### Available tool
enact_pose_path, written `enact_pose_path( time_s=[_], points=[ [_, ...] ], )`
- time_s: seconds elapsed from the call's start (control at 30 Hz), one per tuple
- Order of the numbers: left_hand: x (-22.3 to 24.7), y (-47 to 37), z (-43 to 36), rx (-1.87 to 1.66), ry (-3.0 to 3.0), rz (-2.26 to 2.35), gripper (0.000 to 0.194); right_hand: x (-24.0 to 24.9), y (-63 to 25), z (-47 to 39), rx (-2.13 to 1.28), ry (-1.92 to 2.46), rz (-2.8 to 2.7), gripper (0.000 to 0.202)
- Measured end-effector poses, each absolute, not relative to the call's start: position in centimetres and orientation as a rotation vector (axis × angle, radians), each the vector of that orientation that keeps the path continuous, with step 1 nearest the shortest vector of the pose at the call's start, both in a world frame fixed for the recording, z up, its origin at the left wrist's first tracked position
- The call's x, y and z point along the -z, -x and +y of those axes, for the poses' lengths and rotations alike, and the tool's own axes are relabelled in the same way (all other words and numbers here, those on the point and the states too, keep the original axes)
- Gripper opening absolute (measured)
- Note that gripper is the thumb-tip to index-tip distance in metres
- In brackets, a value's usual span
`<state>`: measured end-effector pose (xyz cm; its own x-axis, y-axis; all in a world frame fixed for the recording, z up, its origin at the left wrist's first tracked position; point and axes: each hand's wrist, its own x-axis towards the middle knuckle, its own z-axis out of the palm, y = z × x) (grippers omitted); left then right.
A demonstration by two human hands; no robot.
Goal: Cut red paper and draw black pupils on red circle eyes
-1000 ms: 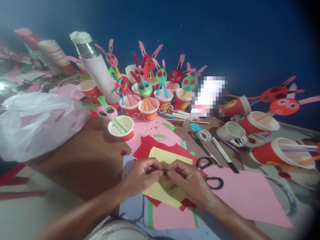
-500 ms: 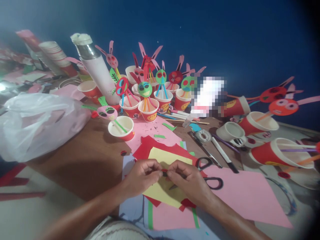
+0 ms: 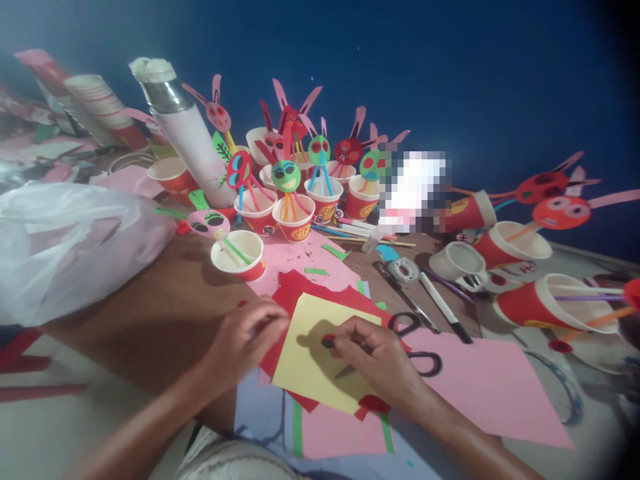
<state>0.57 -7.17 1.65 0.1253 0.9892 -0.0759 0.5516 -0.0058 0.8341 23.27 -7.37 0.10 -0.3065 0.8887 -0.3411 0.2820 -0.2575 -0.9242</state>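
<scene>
Between the thumb and fingertips of my right hand [image 3: 367,347] is a small dark disc with a red edge [image 3: 328,341], held over a yellow sheet [image 3: 305,363]. My left hand [image 3: 255,330] is off to the left, above the sheet's left edge, its fingers curled loosely with a gap between thumb and fingers and nothing visible in them. Black-handled scissors [image 3: 427,364] lie partly beneath my right hand, their blade tip on the yellow sheet. Red paper [image 3: 290,287] sticks out around the yellow sheet.
Paper cups with paper faces on straws, such as one green face [image 3: 287,176], stand behind. A plastic bag [image 3: 75,247] and a leaning flask [image 3: 187,143] are left. A marker [image 3: 445,307], tape roll [image 3: 404,270], mug [image 3: 459,263] and pink sheet [image 3: 495,387] are right.
My left hand has let go of the small disc and moved left, away from my right hand. My right hand still holds the disc in about the same place. The view has shifted slightly.
</scene>
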Motion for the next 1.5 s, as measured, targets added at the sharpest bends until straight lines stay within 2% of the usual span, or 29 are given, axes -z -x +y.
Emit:
enact_pose_path(
  time_s=[0.07, 0.17, 0.43, 0.87, 1.13, 1.3, 1.5],
  points=[
    [-1.7, 2.5, -7.2, -0.811, -1.861, 1.8, 0.013, -0.1, -23.3, -7.3, -1.602, 1.45, -1.494, 0.017],
    [-1.3, 5.9, -7.5, -0.715, -1.874, 2.048, 0.017, -0.3, -23.1, -7.2, -1.613, 1.451, -1.491, 0.017],
    [0.4, 4.7, -6.6, -0.488, -1.888, 1.92, 0.026, 0.1, -23.0, -7.4, -1.625, 1.43, -1.493, 0.019],
    [0.2, 5.4, -6.4, -0.315, -1.969, 1.957, 0.015, 0.2, -23.2, -7.3, -1.654, 1.408, -1.472, 0.021],
    [-0.2, 5.1, -7.3, -0.396, -1.915, 2.006, 0.011, 0.4, -23.2, -7.4, -1.645, 1.393, -1.471, 0.02],
    [-1.9, 2.2, -8.4, -0.634, -1.656, 1.757, 0.012, 0.0, -23.3, -7.3, -1.614, 1.416, -1.482, 0.017],
    [-1.9, -3.2, -6.9, -0.624, -1.106, 1.221, 0.016, -0.7, -23.3, -7.0, -1.572, 1.444, -1.5, 0.015]
  ],
)
